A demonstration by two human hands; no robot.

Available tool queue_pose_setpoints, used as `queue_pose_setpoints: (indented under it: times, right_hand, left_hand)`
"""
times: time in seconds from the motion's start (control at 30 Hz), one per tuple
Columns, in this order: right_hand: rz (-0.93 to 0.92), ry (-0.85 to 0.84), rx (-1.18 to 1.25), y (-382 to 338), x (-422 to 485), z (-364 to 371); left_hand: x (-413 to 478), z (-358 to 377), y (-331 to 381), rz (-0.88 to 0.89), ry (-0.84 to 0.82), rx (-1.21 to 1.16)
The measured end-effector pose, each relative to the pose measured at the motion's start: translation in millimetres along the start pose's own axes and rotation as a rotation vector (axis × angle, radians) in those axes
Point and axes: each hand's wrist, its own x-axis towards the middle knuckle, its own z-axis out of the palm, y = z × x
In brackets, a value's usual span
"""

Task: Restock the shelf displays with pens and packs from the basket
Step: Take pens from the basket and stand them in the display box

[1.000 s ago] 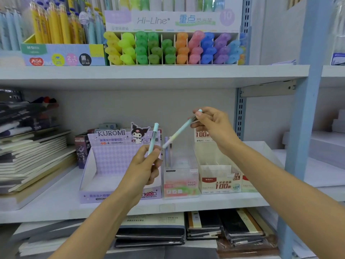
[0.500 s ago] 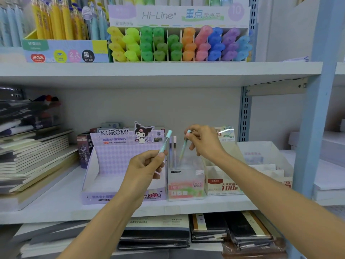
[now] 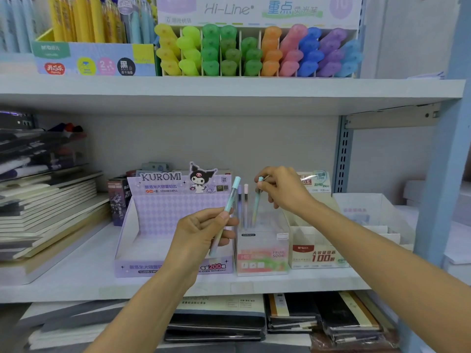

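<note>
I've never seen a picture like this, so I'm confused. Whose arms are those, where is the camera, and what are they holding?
Those are a person's two arms. The camera sits on their head, so you see what they see: shop shelves. The left hand pinches a pale green pen in front of a purple box. The right hand holds a second pen, its lower end in a clear box where two pens stand. Coloured markers fill the shelf above.
</note>
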Motion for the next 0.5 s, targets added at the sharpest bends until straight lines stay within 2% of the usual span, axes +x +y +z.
queue_pose_setpoints:
  times: [0.13,0.27,0.5]
  right_hand:
    - [-0.038,0.085,0.012,2.2,2.4,7.0]
    - [-0.076,0.177,-0.084,4.3,6.5,12.0]
    - [-0.060,0.069,-0.167,-0.4,6.4,9.6]
  left_hand:
    - [0.5,-0.2,0.1,-0.014,-0.007,0.002]
    - [0.1,0.0,-0.2,-0.015,-0.008,0.010]
    - [-3.2,5.0,1.6,-0.011,-0.025,0.040]
